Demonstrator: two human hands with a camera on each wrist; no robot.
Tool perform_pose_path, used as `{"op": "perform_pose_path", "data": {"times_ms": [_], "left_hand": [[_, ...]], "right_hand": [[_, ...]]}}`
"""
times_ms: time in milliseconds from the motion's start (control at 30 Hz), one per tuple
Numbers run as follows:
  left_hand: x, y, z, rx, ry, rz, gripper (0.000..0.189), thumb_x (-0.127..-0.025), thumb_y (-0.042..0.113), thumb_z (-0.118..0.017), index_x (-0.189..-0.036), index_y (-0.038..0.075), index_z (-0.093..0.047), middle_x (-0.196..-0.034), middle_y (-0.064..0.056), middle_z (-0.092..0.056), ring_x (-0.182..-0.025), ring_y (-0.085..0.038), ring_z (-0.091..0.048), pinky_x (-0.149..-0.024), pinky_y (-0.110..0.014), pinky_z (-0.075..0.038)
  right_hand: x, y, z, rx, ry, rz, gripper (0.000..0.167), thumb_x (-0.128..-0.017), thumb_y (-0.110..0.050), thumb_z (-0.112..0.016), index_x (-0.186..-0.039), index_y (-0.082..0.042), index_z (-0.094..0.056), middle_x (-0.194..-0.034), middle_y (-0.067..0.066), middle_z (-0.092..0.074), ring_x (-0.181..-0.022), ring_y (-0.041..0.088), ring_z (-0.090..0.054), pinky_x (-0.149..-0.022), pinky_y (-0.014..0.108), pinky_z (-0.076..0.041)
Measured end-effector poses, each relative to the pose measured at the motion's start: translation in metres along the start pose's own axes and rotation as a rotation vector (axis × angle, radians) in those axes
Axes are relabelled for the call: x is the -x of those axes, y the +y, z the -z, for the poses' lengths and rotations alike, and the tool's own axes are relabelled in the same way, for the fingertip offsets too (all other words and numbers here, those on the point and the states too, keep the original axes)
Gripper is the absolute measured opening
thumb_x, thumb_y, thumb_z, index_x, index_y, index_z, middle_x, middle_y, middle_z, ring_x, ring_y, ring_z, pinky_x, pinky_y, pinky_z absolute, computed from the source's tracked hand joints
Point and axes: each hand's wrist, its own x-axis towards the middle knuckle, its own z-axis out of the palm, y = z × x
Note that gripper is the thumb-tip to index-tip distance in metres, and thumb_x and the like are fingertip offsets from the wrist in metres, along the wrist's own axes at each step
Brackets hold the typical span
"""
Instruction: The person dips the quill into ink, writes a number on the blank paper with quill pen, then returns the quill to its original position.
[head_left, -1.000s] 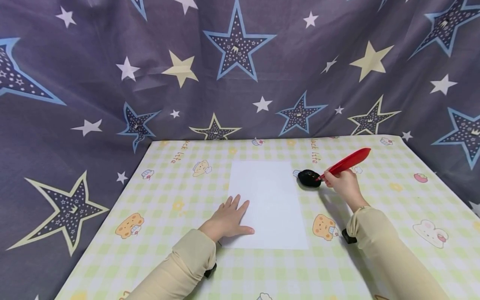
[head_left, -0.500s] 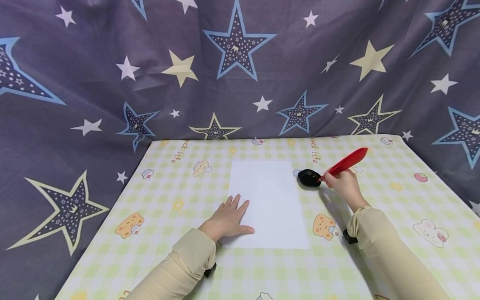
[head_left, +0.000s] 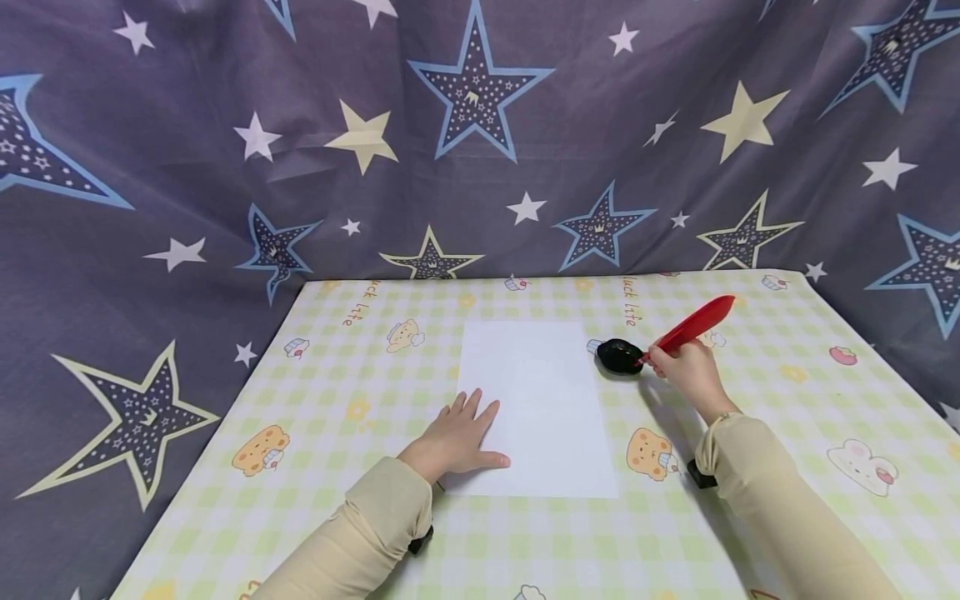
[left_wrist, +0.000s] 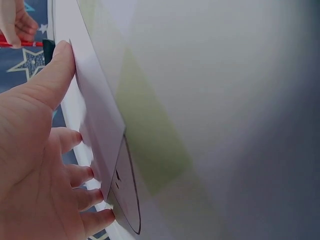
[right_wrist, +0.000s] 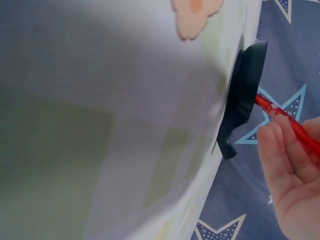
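The quill [head_left: 697,325] is slanting right of the frame's centre, its red vane pointing to the upper right and its lower end meeting the dish [head_left: 619,357]; how far the tip is reaching inside is staying hidden. The right hand [head_left: 688,375] is pinching the shaft low down between thumb and fingers. The quill is looking light and thin, the vane probably easy to bend, the shaft stiffer but perhaps slick, so low on the shaft is seeming the best hold. The black dish is sitting just beside the right edge of the paper [head_left: 536,400], its rim standing in the way of any low sideways sweep towards the sheet. The left hand [head_left: 453,437], fingers spread, is resting flat on the paper's lower left, covering part of it. The checked surface [head_left: 765,425] is carrying everything, and a starry curtain [head_left: 337,67] is hanging behind, filling the upper frame
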Motion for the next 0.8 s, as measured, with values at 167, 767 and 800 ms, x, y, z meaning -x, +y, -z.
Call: {"op": "perform_pose_path", "data": {"times_ms": [167,767,800], "left_hand": [[0.000,-0.002,0.000,0.006,-0.002,-0.005,0.086,-0.083,0.058,-0.055,-0.147,0.010,-0.024,-0.150,-0.019,-0.011,-0.136,-0.038,-0.008,-0.107,-0.050,-0.015],[0.005,-0.005,0.006,0.059,-0.016,-0.036,0.086,-0.081,0.051,-0.062,-0.146,0.007,-0.026,-0.150,-0.021,-0.012,-0.136,-0.039,-0.008,-0.107,-0.050,-0.015],[0.004,-0.005,0.006,0.058,-0.013,-0.037,0.086,-0.081,0.052,-0.062,-0.146,0.007,-0.026,-0.150,-0.021,-0.012,-0.136,-0.039,-0.008,-0.107,-0.049,-0.014]], "right_hand": [[0.000,-0.001,0.002,0.009,0.015,0.021,0.022,-0.090,-0.009,-0.051,-0.094,0.008,-0.063,-0.073,0.012,-0.065,-0.062,0.014,-0.060,-0.054,0.019,-0.046],[-0.007,-0.021,0.005,0.060,0.104,0.117,0.022,-0.089,-0.013,-0.052,-0.087,0.003,-0.067,-0.068,0.009,-0.065,-0.057,0.009,-0.057,-0.054,0.019,-0.044],[-0.009,-0.023,0.004,0.072,0.115,0.129,0.022,-0.088,-0.013,-0.052,-0.085,0.002,-0.068,-0.066,0.008,-0.065,-0.057,0.009,-0.056,-0.053,0.020,-0.043]]}}
